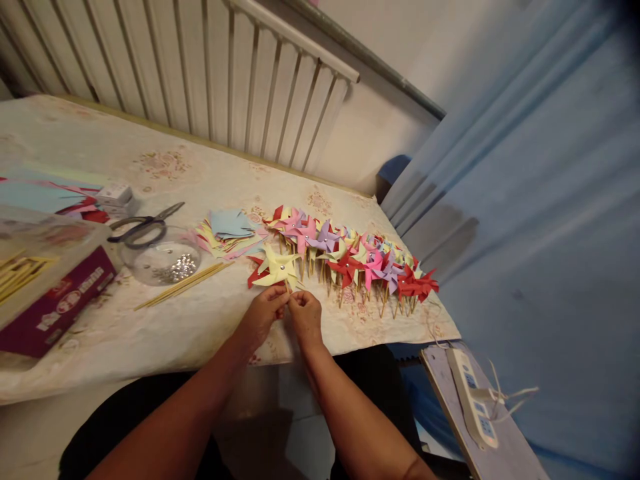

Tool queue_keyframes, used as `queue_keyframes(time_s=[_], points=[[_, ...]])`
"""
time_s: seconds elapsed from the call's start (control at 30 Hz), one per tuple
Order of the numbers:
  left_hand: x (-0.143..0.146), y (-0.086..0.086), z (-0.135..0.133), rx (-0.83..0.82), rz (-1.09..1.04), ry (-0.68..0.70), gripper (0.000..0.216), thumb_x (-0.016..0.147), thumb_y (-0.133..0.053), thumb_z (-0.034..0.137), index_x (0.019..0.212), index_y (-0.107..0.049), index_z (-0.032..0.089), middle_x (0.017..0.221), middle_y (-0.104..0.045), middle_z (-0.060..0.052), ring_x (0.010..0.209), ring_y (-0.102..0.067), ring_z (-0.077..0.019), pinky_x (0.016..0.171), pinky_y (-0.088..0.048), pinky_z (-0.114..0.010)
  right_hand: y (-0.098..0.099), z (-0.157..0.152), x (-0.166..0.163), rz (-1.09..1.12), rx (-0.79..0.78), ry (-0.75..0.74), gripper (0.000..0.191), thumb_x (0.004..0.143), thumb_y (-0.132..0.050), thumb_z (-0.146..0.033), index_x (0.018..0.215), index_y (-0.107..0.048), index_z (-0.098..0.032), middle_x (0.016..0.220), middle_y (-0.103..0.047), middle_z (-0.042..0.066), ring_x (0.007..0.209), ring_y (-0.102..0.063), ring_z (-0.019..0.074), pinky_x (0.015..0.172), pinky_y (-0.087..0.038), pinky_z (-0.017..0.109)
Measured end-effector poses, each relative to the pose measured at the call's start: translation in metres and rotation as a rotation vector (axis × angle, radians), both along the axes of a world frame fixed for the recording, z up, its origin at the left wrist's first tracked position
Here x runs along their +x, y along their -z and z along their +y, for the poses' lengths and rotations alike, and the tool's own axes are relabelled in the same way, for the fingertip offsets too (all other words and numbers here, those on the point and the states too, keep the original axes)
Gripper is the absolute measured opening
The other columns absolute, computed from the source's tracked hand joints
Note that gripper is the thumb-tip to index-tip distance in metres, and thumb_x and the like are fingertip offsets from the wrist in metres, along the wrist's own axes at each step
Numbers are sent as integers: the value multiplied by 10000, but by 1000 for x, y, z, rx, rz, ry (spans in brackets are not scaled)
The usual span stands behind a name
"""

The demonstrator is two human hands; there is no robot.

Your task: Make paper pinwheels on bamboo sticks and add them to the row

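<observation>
Warm, fairly dim light is spreading over the tablecloth (200,180), metal pieces (183,267) are glinting, a dark shadow (454,237) is falling across the softly blurring blue curtain (540,220), wide-angle distortion is stretching the edges, and the top-right corner is sinking into black.

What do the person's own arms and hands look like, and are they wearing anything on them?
The left forearm and right forearm are bare, with no sleeve or watch visible. The left hand and right hand are ungloved; rings can't be made out.
</observation>
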State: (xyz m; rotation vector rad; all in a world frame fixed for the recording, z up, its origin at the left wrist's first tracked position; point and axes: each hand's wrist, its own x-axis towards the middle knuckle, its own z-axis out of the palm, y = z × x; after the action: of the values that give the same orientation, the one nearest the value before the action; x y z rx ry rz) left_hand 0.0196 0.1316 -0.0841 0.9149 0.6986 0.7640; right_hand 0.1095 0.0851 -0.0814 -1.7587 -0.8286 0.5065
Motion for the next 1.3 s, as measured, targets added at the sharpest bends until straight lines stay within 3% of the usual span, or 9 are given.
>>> queue_keyframes(time_s=[0.23, 0.4, 0.5, 0.77, 1.3], points=[[-18, -6, 16, 81, 18, -189, 291, 650, -705, 409, 688, -536, 176, 628, -471, 55, 516, -384, -64, 506, -313, -212, 2, 8, 10, -96, 75, -69, 143, 758, -581, -308, 772, -636, -177, 645, -590, -29, 594, -519, 134, 580, -412, 231], [-39, -4, 27, 129, 167, -380, 210, 694, -647, 357, 672, -537, 180, 562, -471, 58, 508, -410, -80, 514, -322, -221, 11, 8, 40, -591, -33, -46, 114, 789, -522, -158, 816, -632, -179, 768, -581, 13, 718, -525, 156, 715, -409, 264], [-45, -4, 29, 123, 245, -454, 184, 693, -630, 335, 665, -535, 181, 535, -473, 58, 505, -423, -86, 527, -337, -224, 19, 8, 48, -756, -83, -34, 151, 810, -514, -125, 879, -641, -170, 864, -594, 46, 805, -544, 175, 761, -404, 277], [-50, -7, 29, 108, 288, -492, 181, 673, -625, 346, 689, -559, 178, 527, -491, 49, 505, -442, -101, 530, -359, -233, 36, 13, 47, -884, -193, -2, 145, 850, -522, -121, 923, -634, -177, 936, -614, 55, 820, -562, 175, 700, -378, 268], [-50, -12, 29, 111, 279, -521, 167, 650, -624, 321, 678, -551, 173, 540, -495, 54, 496, -431, -92, 514, -343, -225, 36, 21, 43, -1047, -301, -88, 127, 911, -496, -149, 864, -609, -184, 892, -630, 41, 778, -553, 158, 631, -330, 262]])
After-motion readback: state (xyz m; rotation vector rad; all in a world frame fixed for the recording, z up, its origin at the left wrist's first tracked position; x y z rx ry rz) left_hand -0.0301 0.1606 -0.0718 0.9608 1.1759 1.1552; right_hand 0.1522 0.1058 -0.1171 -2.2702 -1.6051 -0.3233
